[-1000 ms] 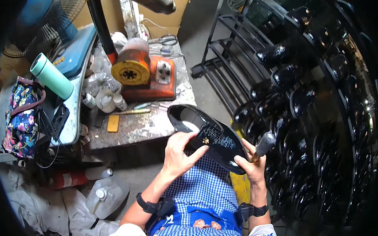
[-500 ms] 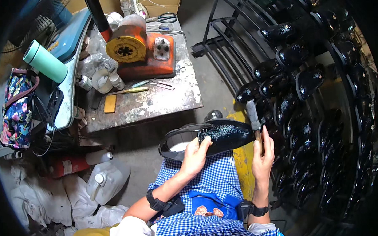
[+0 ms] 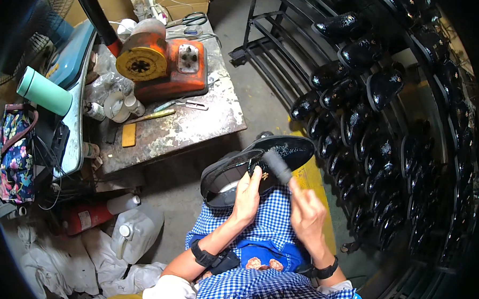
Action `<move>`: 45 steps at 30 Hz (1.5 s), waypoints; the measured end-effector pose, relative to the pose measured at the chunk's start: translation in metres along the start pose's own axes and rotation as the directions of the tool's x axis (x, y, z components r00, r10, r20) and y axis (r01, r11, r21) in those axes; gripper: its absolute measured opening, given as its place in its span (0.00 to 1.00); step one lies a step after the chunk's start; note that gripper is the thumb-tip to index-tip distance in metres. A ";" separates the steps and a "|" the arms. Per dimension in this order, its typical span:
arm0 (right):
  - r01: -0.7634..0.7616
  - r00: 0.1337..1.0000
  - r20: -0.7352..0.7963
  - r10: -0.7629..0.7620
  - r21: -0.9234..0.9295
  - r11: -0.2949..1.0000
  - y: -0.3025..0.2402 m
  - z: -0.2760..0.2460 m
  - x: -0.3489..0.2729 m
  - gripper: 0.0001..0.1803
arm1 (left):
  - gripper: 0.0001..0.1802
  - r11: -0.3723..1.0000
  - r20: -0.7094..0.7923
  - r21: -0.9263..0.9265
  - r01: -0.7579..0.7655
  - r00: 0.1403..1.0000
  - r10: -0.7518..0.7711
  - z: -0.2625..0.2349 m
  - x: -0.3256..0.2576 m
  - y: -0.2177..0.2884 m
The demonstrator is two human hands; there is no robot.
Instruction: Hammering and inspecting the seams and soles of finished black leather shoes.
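A glossy black shoe point(image 3: 290, 151) with a light insole rests on my lap, its toe pointing right. My left hand point(image 3: 246, 198) grips the shoe at its upper edge, thumb on top near a small gold-coloured ornament point(image 3: 264, 175). Closed in a fist, my right hand point(image 3: 308, 213) holds what looks like a hammer. The hammer's grey head point(image 3: 277, 166), smeared by motion, is over the shoe near the ornament. Whether the head touches the shoe, I cannot tell. Most of the hammer's handle is hidden by my fingers.
Black racks point(image 3: 269, 41) filled with shiny black shoes point(image 3: 385, 86) stand at the right. A worn table point(image 3: 196, 131) ahead bears an orange machine point(image 3: 188, 71), a yellow block point(image 3: 128, 135) and scissors point(image 3: 195, 19). At the left are a green bottle point(image 3: 44, 91) and plastic jug point(image 3: 138, 234).
My right hand and the hammer have moved left from beside the toe to over the shoe's instep. My left hand keeps hold of the shoe. The view has shifted slightly.
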State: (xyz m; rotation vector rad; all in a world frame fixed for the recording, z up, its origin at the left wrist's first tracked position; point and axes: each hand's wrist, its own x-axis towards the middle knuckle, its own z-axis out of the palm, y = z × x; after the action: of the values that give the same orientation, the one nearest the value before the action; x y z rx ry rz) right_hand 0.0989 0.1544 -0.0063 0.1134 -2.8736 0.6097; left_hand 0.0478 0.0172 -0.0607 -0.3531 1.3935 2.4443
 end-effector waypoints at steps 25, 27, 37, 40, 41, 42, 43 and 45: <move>-0.025 0.999 -0.036 0.022 -0.069 0.997 -0.005 0.019 -0.003 0.26 | 0.19 0.999 -0.086 0.039 -0.007 0.996 0.010 0.004 -0.008 -0.004; 0.060 0.989 -0.137 -0.056 0.024 0.998 -0.011 0.026 -0.023 0.24 | 0.20 0.993 -0.069 0.108 -0.044 0.996 0.052 0.002 -0.002 -0.002; 0.114 0.990 -0.087 -0.116 -0.023 0.993 0.006 0.020 -0.009 0.26 | 0.21 0.979 -0.054 0.204 -0.018 0.998 0.030 -0.003 -0.004 -0.010; -0.011 0.996 -0.085 0.004 -0.077 0.997 0.016 0.017 0.008 0.25 | 0.21 0.984 -0.028 0.174 -0.040 0.999 0.046 0.000 -0.003 -0.011; -0.007 0.998 -0.065 0.003 -0.064 0.998 0.009 0.016 -0.002 0.25 | 0.21 0.983 -0.029 0.176 -0.043 0.998 0.049 -0.003 -0.002 -0.010; 0.057 0.996 -0.071 -0.058 -0.013 0.998 0.006 0.017 -0.014 0.25 | 0.21 0.990 -0.040 0.142 0.003 0.999 0.003 -0.003 -0.004 -0.007; 0.073 0.992 -0.108 -0.068 0.049 0.996 0.003 0.021 -0.020 0.26 | 0.21 0.993 -0.049 0.107 0.048 0.998 -0.043 -0.003 -0.004 -0.006; 0.039 0.996 -0.081 -0.043 -0.045 0.998 0.016 0.017 -0.010 0.27 | 0.22 0.990 -0.026 0.061 0.126 0.992 -0.125 -0.003 -0.002 -0.006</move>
State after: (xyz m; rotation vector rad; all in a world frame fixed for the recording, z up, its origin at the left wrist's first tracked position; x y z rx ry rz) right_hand 0.1034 0.1619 -0.0300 0.1371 -2.7958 0.5314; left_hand 0.0518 0.0173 -0.0662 -0.4401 1.4087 2.2967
